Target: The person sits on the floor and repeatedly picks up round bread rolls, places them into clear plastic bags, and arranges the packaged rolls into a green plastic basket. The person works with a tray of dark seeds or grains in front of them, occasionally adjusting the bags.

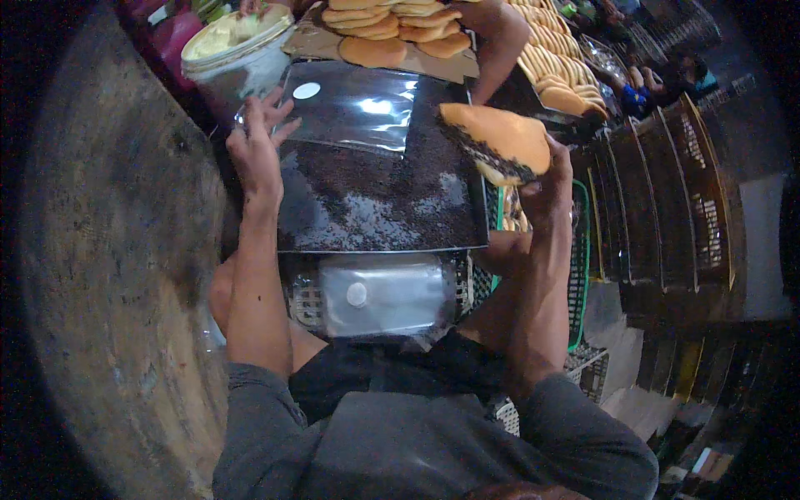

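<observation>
A folded flat bread with dark crumbly filling is pinched at its right end in my right hand, over the right edge of a dark metal tray. Dark crumbs cover much of the tray. On the tray's upper part lies a clear plastic bag with a white round sticker. My left hand is at that bag's left side with fingers spread; whether it touches the bag I cannot tell. Below the tray, near my lap, a stack of clear plastic bags rests on a plastic crate.
Round breads are piled on cardboard beyond the tray, beside another person's arm. A white bucket of pale cream stands at upper left, with another hand over it. More breads fill a tray at upper right. A green basket stands right.
</observation>
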Demonstrator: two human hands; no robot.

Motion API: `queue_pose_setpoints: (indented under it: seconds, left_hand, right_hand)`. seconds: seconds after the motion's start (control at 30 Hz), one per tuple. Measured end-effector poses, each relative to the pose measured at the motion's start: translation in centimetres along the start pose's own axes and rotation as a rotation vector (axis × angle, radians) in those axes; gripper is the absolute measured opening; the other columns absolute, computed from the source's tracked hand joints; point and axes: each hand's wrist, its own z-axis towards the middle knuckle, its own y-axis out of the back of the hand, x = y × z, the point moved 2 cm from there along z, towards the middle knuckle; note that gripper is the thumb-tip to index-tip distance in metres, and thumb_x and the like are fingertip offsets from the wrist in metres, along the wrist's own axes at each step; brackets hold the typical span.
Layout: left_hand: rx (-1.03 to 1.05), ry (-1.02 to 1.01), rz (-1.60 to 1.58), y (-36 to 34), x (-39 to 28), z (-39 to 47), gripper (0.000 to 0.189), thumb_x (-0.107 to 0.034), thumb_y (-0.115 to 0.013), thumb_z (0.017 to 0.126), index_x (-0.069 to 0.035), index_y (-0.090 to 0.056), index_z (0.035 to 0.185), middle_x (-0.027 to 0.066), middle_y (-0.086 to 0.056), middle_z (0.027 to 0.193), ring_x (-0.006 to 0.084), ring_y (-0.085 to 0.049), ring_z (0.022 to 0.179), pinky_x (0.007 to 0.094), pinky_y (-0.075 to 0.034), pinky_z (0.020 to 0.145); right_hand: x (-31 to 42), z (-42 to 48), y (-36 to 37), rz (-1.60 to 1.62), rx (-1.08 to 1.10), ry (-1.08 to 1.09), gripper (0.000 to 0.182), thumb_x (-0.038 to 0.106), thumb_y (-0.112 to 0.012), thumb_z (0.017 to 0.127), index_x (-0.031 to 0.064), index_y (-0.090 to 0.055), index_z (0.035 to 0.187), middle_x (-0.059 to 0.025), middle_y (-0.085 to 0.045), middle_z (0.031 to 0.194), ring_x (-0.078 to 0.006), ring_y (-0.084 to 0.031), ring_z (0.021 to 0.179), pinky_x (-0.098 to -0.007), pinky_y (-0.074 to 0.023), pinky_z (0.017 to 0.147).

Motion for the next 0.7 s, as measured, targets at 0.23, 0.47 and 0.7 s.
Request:
queue_pose_setpoints:
  seconds: [0.23,0.47,0.7]
  left_hand:
    - [-0.280,0.351,-0.335,1.5,3.6,-0.3,0.044,-0.047,-0.050,0.095,-0.004,-0.048,0.085,0.0036,-0.047,0.063,0.0109,-0.038,0.044,0.0244,-0.031,0.038]
    - [0.009,0.508,-0.451,0.8,7.1,-1.0,0.058,-0.058,-0.033,0.096,-0.008,-0.049,0.120,0.0100,-0.063,0.103,0.0124,-0.051,0.061,0.0196,-0.041,0.048]
    - [-0.191,0.420,-0.137,-0.1,5.5,-1.5,0.064,-0.061,-0.035,0.094,-0.003,-0.058,0.111,0.0112,-0.065,0.085,0.0198,-0.058,0.060,0.0314,-0.044,0.051]
  right_hand:
    - [-3.2,1.5,2.7,-0.226,-0.014,0.174,0.044,0.029,-0.054,0.089,0.0001,-0.053,0.122,-0.0100,-0.060,0.116,-0.0215,-0.058,0.105,-0.0351,-0.0421,0.094]
    - [-4.1,-1.4,2.3,-0.395,-0.017,0.236,0.055,0.021,-0.057,0.085,-0.0022,-0.044,0.132,-0.0148,-0.055,0.121,-0.0227,-0.052,0.111,-0.0319,-0.0404,0.096]
    - [3.1,-4.2,-2.8,-0.198,0.107,0.209,0.058,0.026,-0.055,0.085,-0.0033,-0.041,0.132,-0.0151,-0.054,0.123,-0.0228,-0.055,0.114,-0.0349,-0.0425,0.099]
